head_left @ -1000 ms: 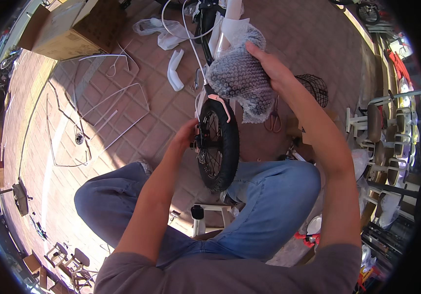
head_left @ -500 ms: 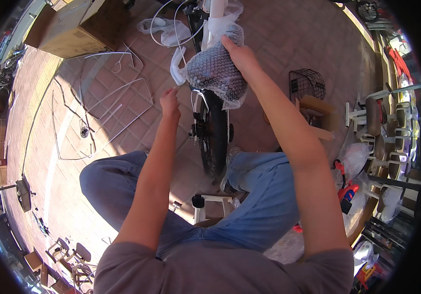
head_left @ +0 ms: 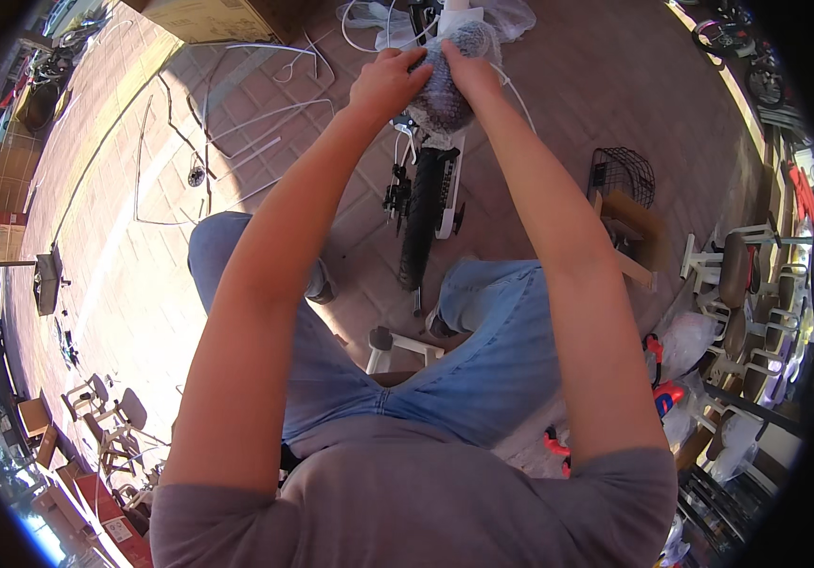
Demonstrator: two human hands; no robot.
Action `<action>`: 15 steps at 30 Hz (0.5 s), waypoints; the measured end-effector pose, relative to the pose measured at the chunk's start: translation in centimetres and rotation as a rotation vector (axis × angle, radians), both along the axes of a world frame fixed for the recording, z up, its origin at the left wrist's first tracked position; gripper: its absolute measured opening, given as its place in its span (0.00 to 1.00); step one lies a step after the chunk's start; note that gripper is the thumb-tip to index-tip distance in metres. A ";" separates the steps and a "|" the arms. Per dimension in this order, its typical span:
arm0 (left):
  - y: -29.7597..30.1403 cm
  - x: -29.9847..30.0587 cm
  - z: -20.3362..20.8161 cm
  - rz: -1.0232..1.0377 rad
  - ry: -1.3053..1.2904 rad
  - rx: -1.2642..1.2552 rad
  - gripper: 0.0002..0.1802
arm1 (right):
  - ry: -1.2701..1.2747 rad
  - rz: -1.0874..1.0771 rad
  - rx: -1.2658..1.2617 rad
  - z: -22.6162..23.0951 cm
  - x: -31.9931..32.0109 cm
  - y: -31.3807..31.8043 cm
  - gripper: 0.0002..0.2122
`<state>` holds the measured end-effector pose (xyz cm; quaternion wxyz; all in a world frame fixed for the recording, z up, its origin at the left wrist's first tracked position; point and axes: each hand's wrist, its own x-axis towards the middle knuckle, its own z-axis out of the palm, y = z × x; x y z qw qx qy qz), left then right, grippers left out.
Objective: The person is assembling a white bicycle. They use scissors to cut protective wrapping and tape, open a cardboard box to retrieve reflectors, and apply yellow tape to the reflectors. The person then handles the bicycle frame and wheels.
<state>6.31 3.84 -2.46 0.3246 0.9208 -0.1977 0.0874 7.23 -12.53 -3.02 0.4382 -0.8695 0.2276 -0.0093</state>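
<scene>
A dark, rounded shape in clear bubble wrap, which looks like a bicycle saddle (head_left: 443,102), sits above the wheel of a white bicycle. My left hand (head_left: 390,83) grips its left side, the fingers curled against the wrap. On the other side my right hand (head_left: 471,76) holds it, thumb on top; the fingers underneath are hidden. Below the saddle stands the black tyre (head_left: 419,222), pointing toward me between my knees. White cables arch around the upper end of the bicycle, and clear plastic (head_left: 506,17) lies behind it.
A large cardboard box (head_left: 222,19) stands at the far left, near loose white strips (head_left: 255,151) on the paving. To the right are a black wire basket (head_left: 623,175) and a small open carton (head_left: 642,227). White-framed seats (head_left: 736,265) line the right side. A white metal frame (head_left: 402,350) lies between my legs.
My left hand has risen from beside the saddle onto its left side. The wrapped saddle has turned to point more upright, and the whole view has shifted.
</scene>
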 end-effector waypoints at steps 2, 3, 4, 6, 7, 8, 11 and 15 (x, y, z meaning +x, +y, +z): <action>-0.3 0.0 0.3 0.035 0.045 0.032 0.23 | 0.001 -0.022 -0.131 -0.2 -1.3 0.5 0.41; -0.4 -0.4 0.5 0.054 0.052 0.053 0.23 | -0.052 0.045 -0.234 -0.3 -2.2 0.6 0.41; -0.5 -0.5 0.7 0.072 0.059 0.073 0.23 | -0.112 0.125 -0.301 -0.4 -3.2 0.8 0.42; -0.5 -0.5 0.5 0.078 0.064 0.082 0.23 | -0.223 0.278 -0.435 -0.6 -5.0 1.1 0.42; -0.4 -0.3 0.5 0.078 0.061 0.091 0.23 | -0.218 0.301 -0.308 -1.5 -4.5 0.7 0.43; -0.8 -0.1 0.6 0.067 0.057 0.090 0.24 | -0.211 0.314 -0.193 -2.6 -3.7 -0.6 0.43; -1.7 0.7 0.4 0.034 0.064 0.061 0.24 | -0.282 0.277 0.057 -5.1 -2.7 -2.4 0.44; -1.1 2.1 -0.6 -0.008 0.102 0.037 0.28 | -0.144 0.180 0.540 -3.2 -3.8 -1.5 0.43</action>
